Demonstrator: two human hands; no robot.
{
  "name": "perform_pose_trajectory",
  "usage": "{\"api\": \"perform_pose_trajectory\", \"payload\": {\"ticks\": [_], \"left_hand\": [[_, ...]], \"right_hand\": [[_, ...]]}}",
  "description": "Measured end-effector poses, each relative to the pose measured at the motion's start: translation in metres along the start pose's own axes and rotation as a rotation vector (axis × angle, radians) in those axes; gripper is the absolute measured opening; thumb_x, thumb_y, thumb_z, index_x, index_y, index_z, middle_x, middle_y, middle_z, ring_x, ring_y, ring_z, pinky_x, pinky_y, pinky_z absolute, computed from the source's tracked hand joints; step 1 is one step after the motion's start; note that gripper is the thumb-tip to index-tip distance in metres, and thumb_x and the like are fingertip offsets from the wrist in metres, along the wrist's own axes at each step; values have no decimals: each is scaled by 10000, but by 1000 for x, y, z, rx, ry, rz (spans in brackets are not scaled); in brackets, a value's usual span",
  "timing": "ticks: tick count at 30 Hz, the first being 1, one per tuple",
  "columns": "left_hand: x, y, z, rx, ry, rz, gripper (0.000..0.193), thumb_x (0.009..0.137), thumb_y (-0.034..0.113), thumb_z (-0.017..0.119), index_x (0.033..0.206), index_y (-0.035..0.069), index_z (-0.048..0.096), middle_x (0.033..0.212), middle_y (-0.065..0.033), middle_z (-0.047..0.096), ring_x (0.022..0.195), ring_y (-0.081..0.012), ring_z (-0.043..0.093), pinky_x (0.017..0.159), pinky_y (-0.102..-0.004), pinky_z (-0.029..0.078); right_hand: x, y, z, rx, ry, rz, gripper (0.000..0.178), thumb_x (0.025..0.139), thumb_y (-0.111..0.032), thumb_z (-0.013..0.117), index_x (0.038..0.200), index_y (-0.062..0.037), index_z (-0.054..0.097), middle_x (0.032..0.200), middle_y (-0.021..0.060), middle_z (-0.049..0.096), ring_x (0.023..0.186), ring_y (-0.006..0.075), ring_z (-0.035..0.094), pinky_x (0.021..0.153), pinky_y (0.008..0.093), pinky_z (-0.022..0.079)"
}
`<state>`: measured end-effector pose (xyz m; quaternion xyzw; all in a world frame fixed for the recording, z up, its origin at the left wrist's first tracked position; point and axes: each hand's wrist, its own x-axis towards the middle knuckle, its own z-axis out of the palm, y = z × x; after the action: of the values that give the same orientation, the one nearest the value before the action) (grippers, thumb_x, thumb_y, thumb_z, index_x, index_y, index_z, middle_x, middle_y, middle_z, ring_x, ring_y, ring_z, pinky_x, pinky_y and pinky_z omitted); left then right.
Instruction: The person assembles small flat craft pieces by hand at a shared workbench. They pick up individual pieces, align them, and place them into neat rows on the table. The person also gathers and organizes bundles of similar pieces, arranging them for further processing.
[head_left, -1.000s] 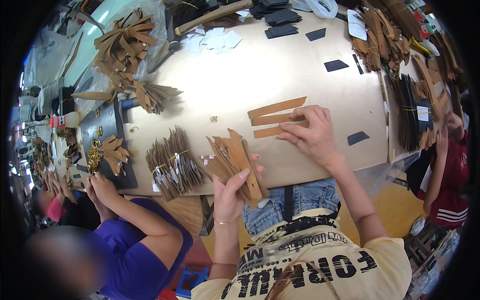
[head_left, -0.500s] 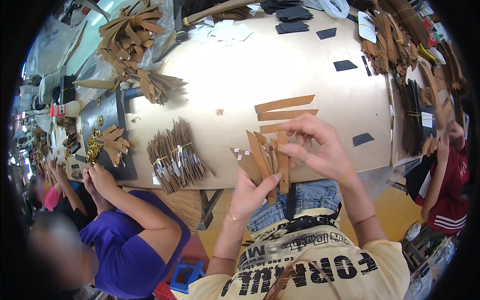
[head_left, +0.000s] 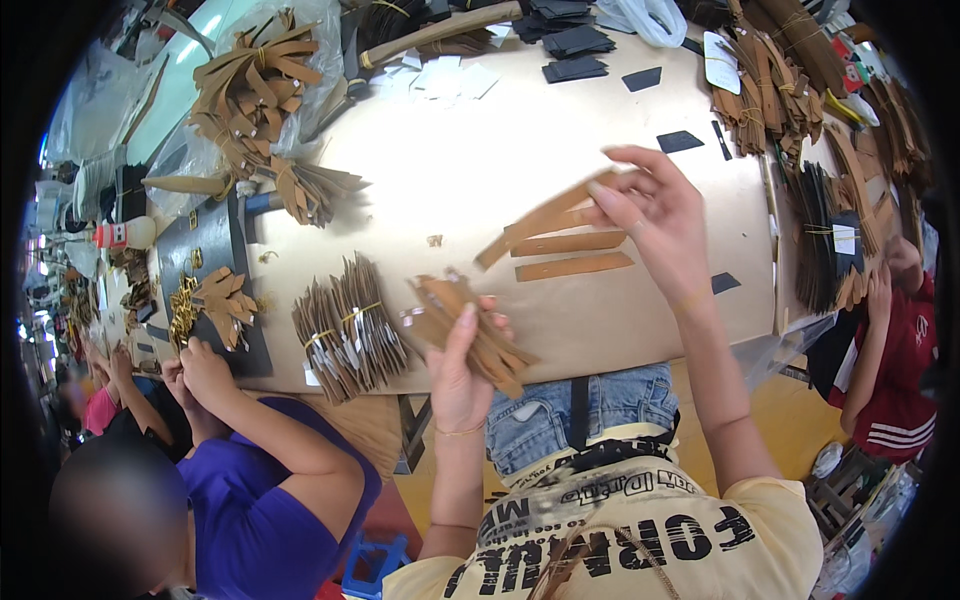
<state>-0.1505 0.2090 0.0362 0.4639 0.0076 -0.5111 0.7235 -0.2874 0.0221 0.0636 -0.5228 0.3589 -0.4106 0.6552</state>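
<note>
The left hand is closed round a fanned bundle of brown strips just over the near edge of the table, its thumb laid across them; the other fingers are mostly hidden behind the bundle, only some tips showing at its right side, and the strips' upper ends are too blurred to count; the right hand, raised to the right, pinches the right end of a single strip between thumb and fingers, the rest of its fingers loosely bent, though blur softens the exact grip; that strip slants down to the left above two flat strips lying side by side on the table; whether another lies beneath it is hard to tell; a black patch is partly covered by the right wrist; left of the held bundle stand banded stacks, their lower parts crowded together; farther left a co-worker in purple has both hands near a dark mat, whatever they hold being unclear; at the right rim a person in red is cut off by the dark border.
</note>
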Motion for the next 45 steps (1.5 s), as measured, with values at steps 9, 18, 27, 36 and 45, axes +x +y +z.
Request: {"api": "perform_pose_trajectory", "payload": {"ticks": [9,18,27,36,45], "left_hand": [[2,18,-14,-66,23,35,349,993,160,565,1305,50,456,1088,-102,591,919,-173,591,773,-348,535],[3,7,9,79,-97,-52,439,984,129,560,1378,-8,425,1300,-200,576,1146,-292,615,922,-401,548],[-5,3,21,185,-147,-34,409,921,21,575,1312,-29,467,1202,-116,613,1072,-189,616,929,-339,505],[-15,-8,17,56,-67,-80,346,897,-26,601,1232,13,525,1120,-62,625,992,-130,613,876,-291,509],[-22,-13,14,82,-119,-145,443,886,-25,664,1288,-22,479,1110,-91,629,1004,-162,631,889,-294,527]], "right_hand": [[21,33,-13,-589,179,60,176,851,-59,687,1012,-12,635,720,56,670,600,73,587,584,229,478],[9,19,-11,-1092,236,-323,281,833,-128,752,1088,-50,663,892,59,655,698,126,588,635,246,481],[-27,-9,24,-647,-403,-205,262,780,-100,794,1027,-52,719,896,51,650,707,151,583,615,267,473],[-44,-24,27,-777,-499,-45,290,812,-70,751,1090,-7,702,906,90,663,700,160,655,629,269,534],[-66,-28,12,-199,-409,419,622,859,34,649,1440,-34,440,1008,80,643,903,126,679,765,220,557]]}}
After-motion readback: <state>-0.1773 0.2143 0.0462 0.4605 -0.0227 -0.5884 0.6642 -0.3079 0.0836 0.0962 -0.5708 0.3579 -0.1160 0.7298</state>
